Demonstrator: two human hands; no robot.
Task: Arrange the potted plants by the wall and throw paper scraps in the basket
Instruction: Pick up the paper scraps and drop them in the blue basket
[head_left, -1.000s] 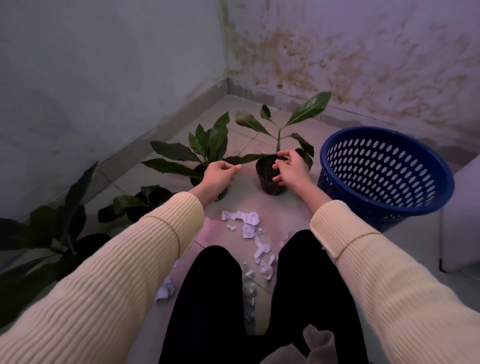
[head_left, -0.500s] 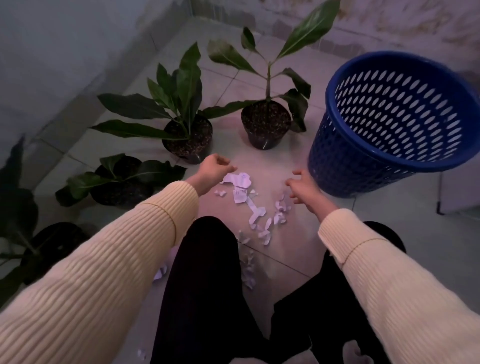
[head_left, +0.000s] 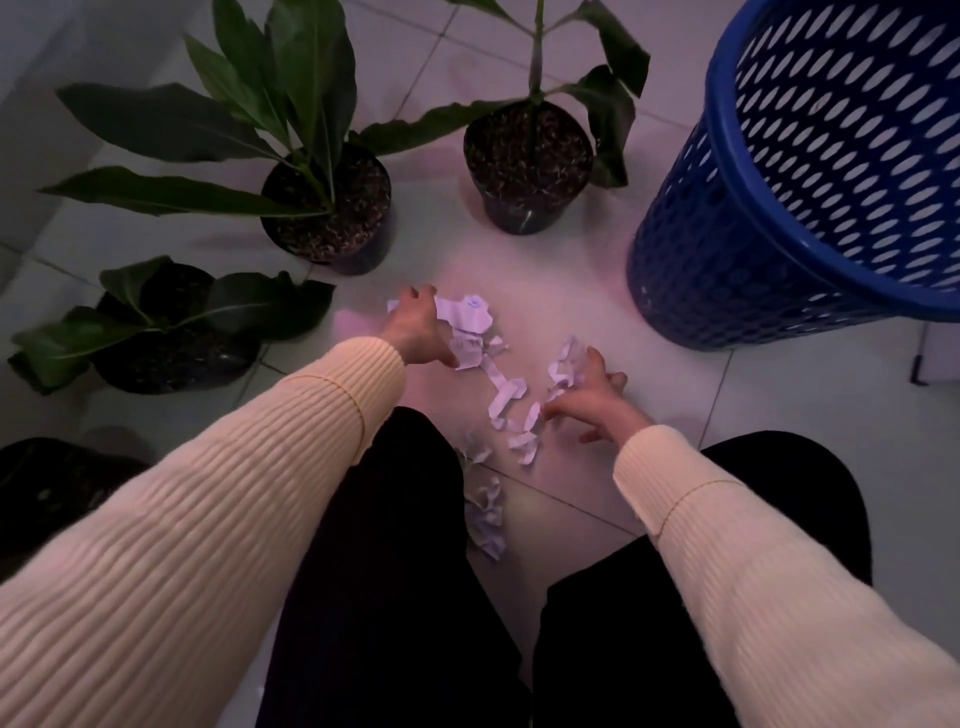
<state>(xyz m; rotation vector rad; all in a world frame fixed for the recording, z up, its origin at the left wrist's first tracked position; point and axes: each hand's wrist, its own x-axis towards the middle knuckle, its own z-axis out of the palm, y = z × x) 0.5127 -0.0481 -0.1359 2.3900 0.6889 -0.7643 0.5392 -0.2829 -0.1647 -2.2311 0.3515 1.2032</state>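
Note:
White paper scraps (head_left: 506, 395) lie scattered on the tiled floor between my knees and the pots. My left hand (head_left: 421, 332) is curled down over the largest scrap (head_left: 467, 314), and paper shows on both sides of its fingers. My right hand (head_left: 597, 400) rests with fingers spread on the scraps at the right, holding nothing. More scraps (head_left: 485, 512) lie between my legs. Black potted plants stand in an arc along the left: one (head_left: 327, 208), a second (head_left: 527, 166) and a third (head_left: 171, 332). The blue perforated basket (head_left: 779, 208) stands upright at the right.
A fourth dark pot (head_left: 52, 493) sits at the lower left, partly behind my left sleeve. The wall base (head_left: 31, 62) runs along the upper left. A white object's edge (head_left: 935, 358) shows right of the basket. My black-trousered legs fill the lower middle.
Both hands left the two far pots and drew back to the paper scraps. The view tilted down. My left hand has come down on the largest scrap and my right hand has spread over the scraps.

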